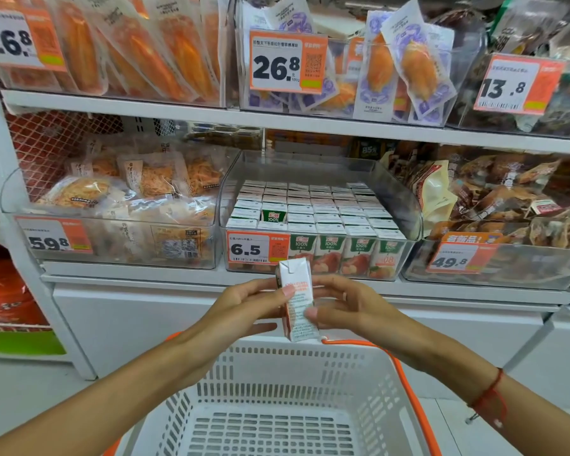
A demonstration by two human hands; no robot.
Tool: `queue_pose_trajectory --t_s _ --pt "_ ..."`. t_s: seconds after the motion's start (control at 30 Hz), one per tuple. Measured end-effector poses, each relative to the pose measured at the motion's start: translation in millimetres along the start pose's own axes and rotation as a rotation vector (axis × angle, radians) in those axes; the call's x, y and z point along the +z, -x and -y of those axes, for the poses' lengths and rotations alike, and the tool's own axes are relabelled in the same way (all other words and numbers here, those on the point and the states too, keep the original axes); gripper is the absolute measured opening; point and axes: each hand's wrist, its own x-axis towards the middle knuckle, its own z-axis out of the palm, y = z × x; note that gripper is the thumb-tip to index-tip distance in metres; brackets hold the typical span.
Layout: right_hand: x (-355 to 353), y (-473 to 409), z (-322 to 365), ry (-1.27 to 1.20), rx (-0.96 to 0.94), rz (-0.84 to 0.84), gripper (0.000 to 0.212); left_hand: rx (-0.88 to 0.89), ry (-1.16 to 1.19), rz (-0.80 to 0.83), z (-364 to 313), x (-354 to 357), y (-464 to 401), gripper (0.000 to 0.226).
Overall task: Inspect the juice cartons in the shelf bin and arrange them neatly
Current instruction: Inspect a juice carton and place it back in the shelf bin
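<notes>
1. White-and-orange juice carton sits between both my hands in the head view, upright but leaning a little, small print panel facing me, folded top flap up.
2. My left hand grips the carton from the left: thumb tip pressed on the front face near the upper part, fingers curled round behind it.
3. My right hand holds it from the right: thumb pressed on the lower front face, fingers wrapped behind. A red string bracelet is on that wrist.
4. The carton is out of the bin, held in front of the shelf edge, just below the 6.5 price tag and above the far rim of the basket.
5. Clear shelf bin on the middle shelf, straight ahead, packed with rows of matching cartons standing top-up. One gap in the second row from the front, left side, where a green "100%" carton face shows lower down. The front row shows green tops and fruit pictures through the bin wall.
6. White plastic basket with orange handles is under my forearms, close to me; its slotted floor is visible.
7. Neighbouring clear bins: bagged snacks on the left with a 59.8 tag, brown-packaged goods on the right with a 49.8 tag. The upper shelf holds orange-filled packets with 26.8 tags.
</notes>
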Motion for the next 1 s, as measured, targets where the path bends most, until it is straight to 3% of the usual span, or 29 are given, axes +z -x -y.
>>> queue_pose_trajectory --t_s 0.1,0.23,0.37,0.57,0.67,0.77,0.87,1.0 --pt "3.1 1.9 1.6 -0.029 0.054 0.054 0.045 0.029 -0.008 -0.025 -0.4 0.0 -1.6 0.035" --pt "5.8 2.8 0.3 -0.001 0.066 0.077 0.035 0.051 -0.062 0.004 -0.3 -0.3 -0.4 0.038" --pt "11.2 -1.9 -4.6 -0.012 0.062 -0.115 0.037 0.052 -0.112 -0.085 0.3 -1.6 -0.3 0.027" --pt "23.5 -7.2 -13.8 0.364 -0.048 -0.369 0.057 0.041 -0.158 -0.258 5.7 9.8 -2.4 0.019" --pt "19.4 -7.6 -15.0 0.393 -0.064 -0.284 0.057 0.022 -0.141 -0.209 5.6 5.9 -3.4 0.017" --pt "5.3 -6.7 -10.8 0.230 -0.016 -0.144 0.039 0.029 -0.136 -0.108 2.3 -0.3 -2.2 0.019" --pt "-1.0 -2.6 -5.7 0.154 0.010 -0.019 0.040 0.049 -0.143 -0.042 -1.9 -4.5 -2.0 0.024" --pt "1.0 -1.6 -0.3 0.133 -0.018 -0.058 0.045 0.058 -0.165 0.020 -4.7 -9.2 -1.9 0.030"
